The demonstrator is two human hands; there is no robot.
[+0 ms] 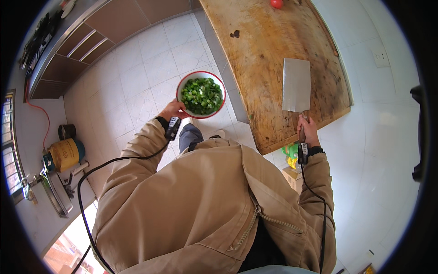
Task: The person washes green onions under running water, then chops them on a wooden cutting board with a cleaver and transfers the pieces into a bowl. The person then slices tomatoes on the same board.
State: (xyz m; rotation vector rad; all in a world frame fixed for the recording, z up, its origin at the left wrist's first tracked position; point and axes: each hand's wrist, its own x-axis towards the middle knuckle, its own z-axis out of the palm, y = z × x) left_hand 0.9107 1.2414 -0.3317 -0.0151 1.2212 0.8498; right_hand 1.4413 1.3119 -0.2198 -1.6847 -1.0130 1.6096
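My left hand (174,109) grips the near-left rim of a white bowl with a red edge (224,94), held out over the floor beside the table. Chopped green leaves, which look like scallions, fill the bowl (202,96). On the right, my right hand (308,130) is closed around the handle of a cleaver (296,85). Its broad metal blade points away from me over the worn wooden tabletop (263,75); whether it rests flat on the wood I cannot tell.
A red tomato-like item (276,3) sits at the table's far end. Bottles (291,150) and a cardboard box (292,178) stand below its near edge. Brown cabinets (113,20) line the far left, with a yellow gas cylinder (63,154) nearer. A white wall (369,113) runs along the right.
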